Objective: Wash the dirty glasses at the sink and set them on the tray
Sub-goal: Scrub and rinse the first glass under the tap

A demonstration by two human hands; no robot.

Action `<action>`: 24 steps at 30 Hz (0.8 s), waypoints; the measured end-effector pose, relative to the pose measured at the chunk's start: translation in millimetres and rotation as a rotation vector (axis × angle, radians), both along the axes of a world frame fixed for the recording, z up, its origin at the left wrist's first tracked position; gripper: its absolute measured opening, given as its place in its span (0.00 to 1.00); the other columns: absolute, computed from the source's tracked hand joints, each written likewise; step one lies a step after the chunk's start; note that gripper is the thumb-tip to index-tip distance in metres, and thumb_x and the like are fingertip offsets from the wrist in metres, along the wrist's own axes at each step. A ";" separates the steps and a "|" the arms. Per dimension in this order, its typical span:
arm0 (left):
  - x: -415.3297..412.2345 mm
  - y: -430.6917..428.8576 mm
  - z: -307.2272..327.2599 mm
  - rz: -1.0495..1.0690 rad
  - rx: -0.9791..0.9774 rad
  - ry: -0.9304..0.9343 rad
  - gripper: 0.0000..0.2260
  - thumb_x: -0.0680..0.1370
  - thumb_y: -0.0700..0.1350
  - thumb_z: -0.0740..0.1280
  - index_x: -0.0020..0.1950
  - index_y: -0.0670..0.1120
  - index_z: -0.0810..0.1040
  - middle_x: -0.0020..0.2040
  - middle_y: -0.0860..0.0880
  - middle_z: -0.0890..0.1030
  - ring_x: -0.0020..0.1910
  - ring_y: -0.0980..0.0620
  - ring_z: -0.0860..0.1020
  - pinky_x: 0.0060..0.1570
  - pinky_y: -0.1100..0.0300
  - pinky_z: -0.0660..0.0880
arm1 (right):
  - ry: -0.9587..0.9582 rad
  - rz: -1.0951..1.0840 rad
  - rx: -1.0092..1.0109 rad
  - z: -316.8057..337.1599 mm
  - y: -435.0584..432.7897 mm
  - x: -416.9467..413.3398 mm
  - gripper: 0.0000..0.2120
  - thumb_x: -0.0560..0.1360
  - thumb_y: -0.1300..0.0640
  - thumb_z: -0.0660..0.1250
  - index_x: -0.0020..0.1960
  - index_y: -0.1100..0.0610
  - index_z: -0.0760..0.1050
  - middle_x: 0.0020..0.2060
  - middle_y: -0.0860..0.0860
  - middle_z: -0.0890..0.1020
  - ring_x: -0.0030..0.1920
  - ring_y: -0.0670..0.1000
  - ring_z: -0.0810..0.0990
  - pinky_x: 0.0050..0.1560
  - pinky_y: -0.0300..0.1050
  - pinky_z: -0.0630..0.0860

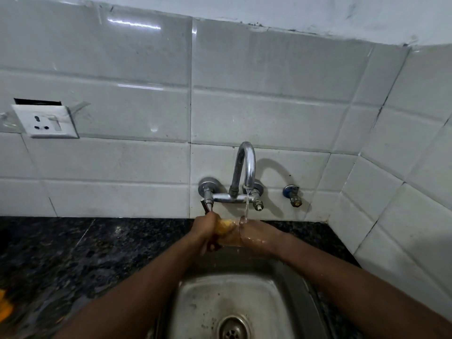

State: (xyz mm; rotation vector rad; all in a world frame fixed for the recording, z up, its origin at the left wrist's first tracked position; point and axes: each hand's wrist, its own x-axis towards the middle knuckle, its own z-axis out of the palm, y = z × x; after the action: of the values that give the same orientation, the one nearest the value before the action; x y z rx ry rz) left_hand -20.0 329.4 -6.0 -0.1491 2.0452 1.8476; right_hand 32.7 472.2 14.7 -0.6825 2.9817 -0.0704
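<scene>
A clear drinking glass (235, 232) is held lying roughly sideways in the lower middle of the frame, above the back edge of the steel sink (195, 302) and directly under the tap. The left hand (205, 231) has its fingers curled tight, gripping a yellow sponge (223, 227) that is pressed against the glass at its left end. It may be partly inside the glass, but the blur there leaves that unclear. The right hand (260, 237) meets the glass from the other side and is wet and shiny. Its fingers are lost behind the wet glass, so I cannot tell whether they wrap round it or reach into it.

A thin stream of water (247, 204) falls from the chrome gooseneck spout (245, 162) of the wall-mounted mixer and lands on the glass where it meets the right hand. Just right of the mixer, a small valve with a blue collar (292, 194) sticks out of the white tiled wall (122, 106). A white socket plate (45, 121) sits on the tiles at the left of the frame.

The sink's round drain (233, 329) shows at the bottom centre. A dark speckled stone counter (73, 253) runs to the left of the sink, and a blurred orange-yellow object (5, 307) lies at its lower left edge.
</scene>
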 end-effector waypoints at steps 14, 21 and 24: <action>-1.0 -7.7 6.3 -0.025 0.151 0.149 0.11 0.82 0.48 0.62 0.46 0.42 0.78 0.40 0.43 0.82 0.37 0.45 0.80 0.33 0.58 0.74 | -0.056 0.022 -0.407 6.2 -6.2 4.0 0.18 0.77 0.63 0.66 0.64 0.51 0.75 0.58 0.49 0.80 0.57 0.46 0.80 0.59 0.41 0.76; -7.3 -4.0 -0.8 0.006 -0.044 0.087 0.11 0.80 0.44 0.61 0.52 0.38 0.78 0.41 0.41 0.79 0.38 0.43 0.78 0.29 0.59 0.72 | 0.009 -0.013 -0.073 -7.7 1.3 -1.4 0.14 0.79 0.58 0.64 0.65 0.53 0.73 0.59 0.51 0.79 0.58 0.49 0.79 0.60 0.44 0.75; -4.9 -5.2 -3.0 0.014 0.148 0.102 0.16 0.80 0.51 0.62 0.51 0.38 0.80 0.43 0.38 0.83 0.40 0.41 0.81 0.35 0.53 0.77 | -0.050 0.021 -0.352 -2.9 -5.2 4.7 0.18 0.78 0.62 0.65 0.66 0.52 0.72 0.61 0.49 0.78 0.57 0.44 0.78 0.61 0.45 0.76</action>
State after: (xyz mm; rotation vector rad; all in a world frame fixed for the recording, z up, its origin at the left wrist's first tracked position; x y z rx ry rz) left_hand -24.9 324.2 -9.0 -0.0297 1.9676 2.0451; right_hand 37.4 467.0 11.9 -0.7298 2.9391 -0.6121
